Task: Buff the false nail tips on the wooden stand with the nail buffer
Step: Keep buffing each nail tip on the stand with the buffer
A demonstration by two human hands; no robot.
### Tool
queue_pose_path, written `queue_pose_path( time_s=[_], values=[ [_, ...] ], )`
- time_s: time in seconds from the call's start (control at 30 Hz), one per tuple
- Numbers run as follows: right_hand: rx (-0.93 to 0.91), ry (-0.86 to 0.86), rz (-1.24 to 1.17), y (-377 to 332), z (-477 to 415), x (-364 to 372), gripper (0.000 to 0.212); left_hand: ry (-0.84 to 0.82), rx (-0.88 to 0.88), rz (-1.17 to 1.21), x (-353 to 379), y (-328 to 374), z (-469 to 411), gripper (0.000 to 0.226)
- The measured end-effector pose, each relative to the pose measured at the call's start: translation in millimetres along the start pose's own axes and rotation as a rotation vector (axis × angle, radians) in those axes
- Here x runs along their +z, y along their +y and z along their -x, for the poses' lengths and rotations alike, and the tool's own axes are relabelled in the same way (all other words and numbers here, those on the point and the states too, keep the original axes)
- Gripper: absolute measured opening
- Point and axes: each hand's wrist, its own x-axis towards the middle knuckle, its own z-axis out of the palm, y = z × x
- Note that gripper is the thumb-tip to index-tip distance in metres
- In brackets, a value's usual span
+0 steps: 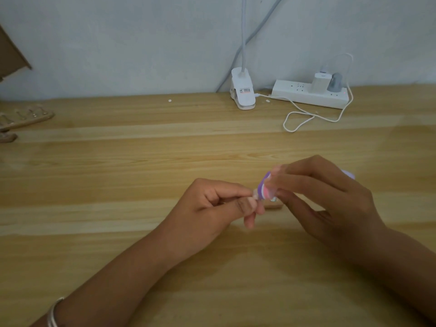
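Note:
My right hand [328, 197] grips a purple and pink nail buffer [336, 188], whose far end pokes out behind the hand. My left hand [219, 206] pinches a small pale nail tip holder [326, 193] between thumb and fingers, right against the buffer's near end. A small wooden piece [273, 205] lies on the table just under the two hands, mostly hidden. A wooden stand [26, 118] with several nail tips rests at the far left edge of the table.
A white clip lamp [243, 90] stands at the back of the wooden table [141, 161]. A white power strip [309, 93] with plugs lies to its right, its white cable [304, 119] looped on the table. A cardboard piece [11, 55] leans at top left.

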Motion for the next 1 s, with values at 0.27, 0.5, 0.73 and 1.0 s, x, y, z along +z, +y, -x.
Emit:
queue_pose_path(
  time_s=[0.27, 0.5, 0.73, 1.0],
  values=[
    [0.008, -0.007, 0.011, -2.8, -0.7, -1.1, 0.022, -0.02, -0.107, 0.038, -5.3, -2.4, 0.9, 0.021],
    [0.013, -0.074, -0.008, 0.5, 4.2, -1.1, 0.028, -0.067, -0.156, 0.073, -9.8, -5.5, -0.4, 0.021],
    [0.198, -0.01, -0.139, 0.1, -3.7, -5.7, 0.027, 0.069, -0.044, -0.112, -4.3, -6.4, -0.9, 0.017],
    [0.068, -0.128, -0.034, -3.8, 0.3, 2.5, 0.028, 0.201, 0.137, -0.501, 1.2, -10.6, 0.1, 0.013]
  ],
)
